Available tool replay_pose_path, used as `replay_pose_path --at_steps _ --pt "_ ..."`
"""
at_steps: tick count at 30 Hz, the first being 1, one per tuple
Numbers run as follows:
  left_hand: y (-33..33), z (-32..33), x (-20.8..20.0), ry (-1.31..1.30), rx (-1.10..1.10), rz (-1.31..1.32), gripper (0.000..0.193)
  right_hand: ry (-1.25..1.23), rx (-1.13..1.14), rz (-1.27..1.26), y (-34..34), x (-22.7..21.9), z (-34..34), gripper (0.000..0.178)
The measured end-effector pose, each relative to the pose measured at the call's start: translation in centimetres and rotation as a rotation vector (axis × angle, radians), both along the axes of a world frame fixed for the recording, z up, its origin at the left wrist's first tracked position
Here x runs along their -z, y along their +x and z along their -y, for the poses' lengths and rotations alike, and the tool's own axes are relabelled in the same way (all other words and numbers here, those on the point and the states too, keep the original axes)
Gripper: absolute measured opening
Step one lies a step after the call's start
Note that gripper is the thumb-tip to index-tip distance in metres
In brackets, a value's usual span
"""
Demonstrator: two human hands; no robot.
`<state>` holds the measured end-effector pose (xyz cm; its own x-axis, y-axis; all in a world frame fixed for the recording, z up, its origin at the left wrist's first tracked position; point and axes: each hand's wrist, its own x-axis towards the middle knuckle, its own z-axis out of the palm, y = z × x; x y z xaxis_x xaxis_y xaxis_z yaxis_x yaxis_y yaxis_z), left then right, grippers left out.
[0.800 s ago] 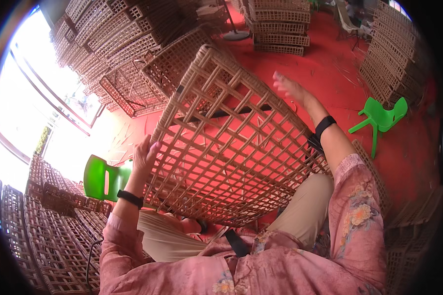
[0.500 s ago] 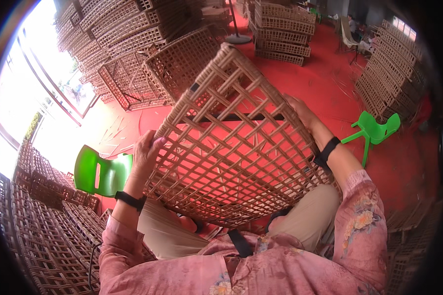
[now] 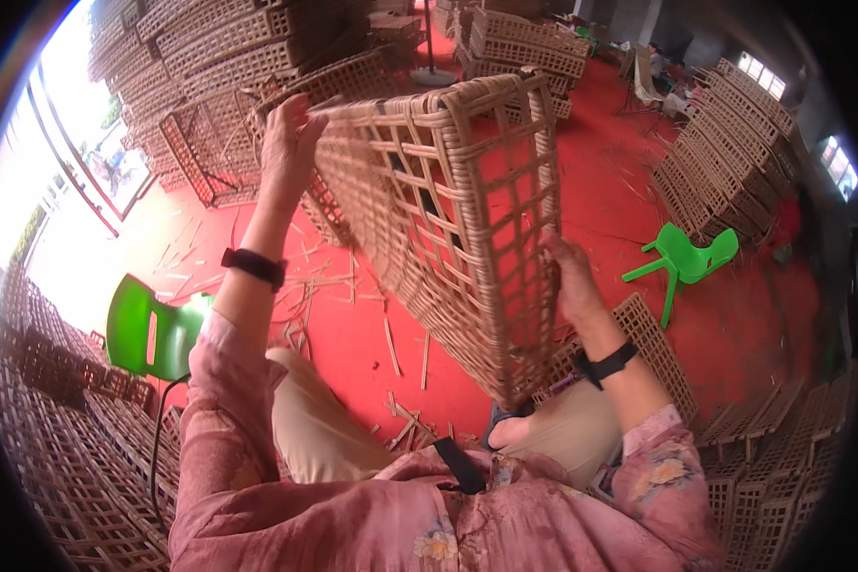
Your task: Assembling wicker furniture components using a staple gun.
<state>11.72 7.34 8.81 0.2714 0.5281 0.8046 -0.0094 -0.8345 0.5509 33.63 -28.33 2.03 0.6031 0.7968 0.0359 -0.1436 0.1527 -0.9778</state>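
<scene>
A red floor (image 3: 610,181) spread beneath everything, with a tall stack of woven baskets (image 3: 229,48) at the upper left and a leaning stack (image 3: 729,157) at the upper right. The single basket (image 3: 474,219) being handled was held up in front of the person, tilted with one corner toward them and its bottom corner low, near the shoe (image 3: 501,417) by the right knee. Green chairs stood off to either side, one at the left (image 3: 176,338) and one at the right (image 3: 691,259). The step in hand looked like tilting and turning the basket; any further turn would call for steady support at both ends and room above the legs. The right hand (image 3: 574,272) had its grip pinching the basket's rim. The left hand (image 3: 289,148) was raised at the far end of the upper edge, too blurred to tell whether its grip was closed. Thin loose strips (image 3: 391,346) lay scattered on the floor below.
</scene>
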Motion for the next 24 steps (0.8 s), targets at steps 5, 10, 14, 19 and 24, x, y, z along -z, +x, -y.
replay_pose_path --at_steps 5,10,14,19,24 --pt "2.0 11.7 5.8 -0.345 0.246 0.068 0.045 -0.027 0.129 -0.139 -5.1 6.4 -2.3 0.047" --pt "1.1 16.7 5.3 -0.603 0.433 0.059 0.058 0.042 0.163 -0.09 -7.7 8.2 -3.9 0.056" --pt "3.6 15.4 3.2 -0.348 0.312 -0.037 0.06 0.098 0.148 -0.092 -9.9 10.4 -3.0 0.058" --pt "4.1 17.2 0.2 -0.193 0.354 -0.154 0.057 0.099 0.145 -0.13 -10.4 10.8 -0.8 0.055" --pt "2.7 18.0 -1.3 -0.33 0.284 -0.218 0.061 0.11 0.147 -0.112 -10.8 9.0 0.6 0.047"
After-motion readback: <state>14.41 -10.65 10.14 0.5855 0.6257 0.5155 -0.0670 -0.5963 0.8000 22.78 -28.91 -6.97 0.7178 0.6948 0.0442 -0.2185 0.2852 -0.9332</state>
